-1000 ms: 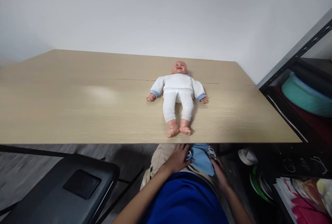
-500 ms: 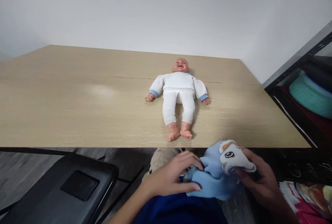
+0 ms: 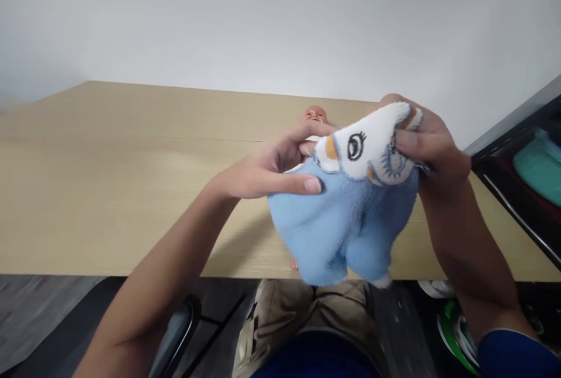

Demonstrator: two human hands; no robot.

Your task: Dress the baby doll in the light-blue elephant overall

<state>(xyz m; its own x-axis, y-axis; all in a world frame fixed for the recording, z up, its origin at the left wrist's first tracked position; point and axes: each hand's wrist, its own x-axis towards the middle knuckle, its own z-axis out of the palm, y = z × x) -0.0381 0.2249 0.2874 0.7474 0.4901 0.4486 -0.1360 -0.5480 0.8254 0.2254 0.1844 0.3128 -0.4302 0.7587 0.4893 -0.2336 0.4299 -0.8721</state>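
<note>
A light blue fuzzy doll garment [image 3: 326,226] hangs spread between my two hands above the table. Its white top part has embroidered eyes and orange patches, and its lower edge falls in two rounded lobes. My left hand [image 3: 276,167] pinches the upper left edge, thumb in front and fingers behind. At the upper right corner my right hand [image 3: 432,144] grips the white cloth, its thumb across one eye. Behind the garment lies a baby doll [image 3: 315,113], mostly covered from view; its head and a bit of foot show.
The wooden table [image 3: 109,203] runs along a pale wall. To the right stands a dark shelf with a teal item [image 3: 539,165] on it. A black chair [image 3: 65,331] is at lower left. Below the table's right end is a green and white round object [image 3: 453,328].
Both hands have lifted the garment from beside my lap up over the table and spread it out. It now blocks most of the doll, which was in full view before.
</note>
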